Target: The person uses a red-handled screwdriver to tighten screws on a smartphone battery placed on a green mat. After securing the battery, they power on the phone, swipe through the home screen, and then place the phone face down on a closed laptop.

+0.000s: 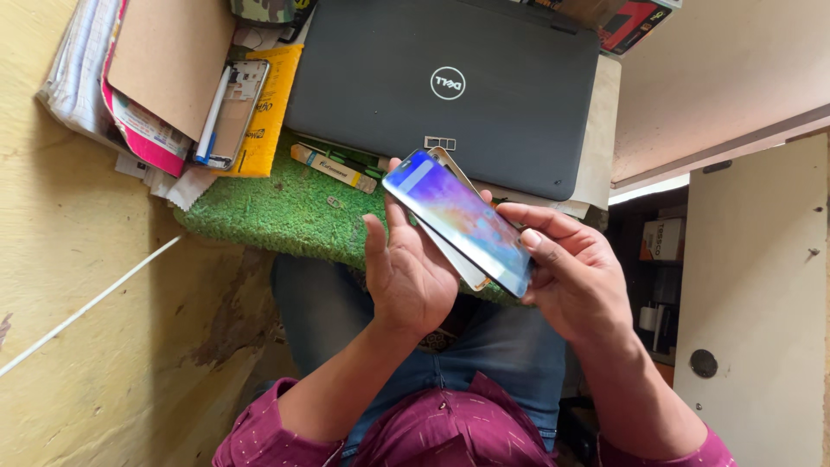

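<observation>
Smartphone screen panel (458,220), glowing blue, purple and orange, is sitting lifted off the gold phone frame (450,251) beneath it, both hovering just in front of the closed dark laptop (441,82). Left hand (411,277) is cradling the frame from below, thumb curling up at the panel's near edge. Right hand (575,277) is pinching the panel's lower corner between thumb and fingers. Green turf mat (277,207) is lying under the laptop's front edge, with a disassembled phone shell (232,112) resting left of the laptop.

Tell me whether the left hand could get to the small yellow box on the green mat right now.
Probably not: the left hand is holding the phone, though the path to the yellow box looks open.
</observation>
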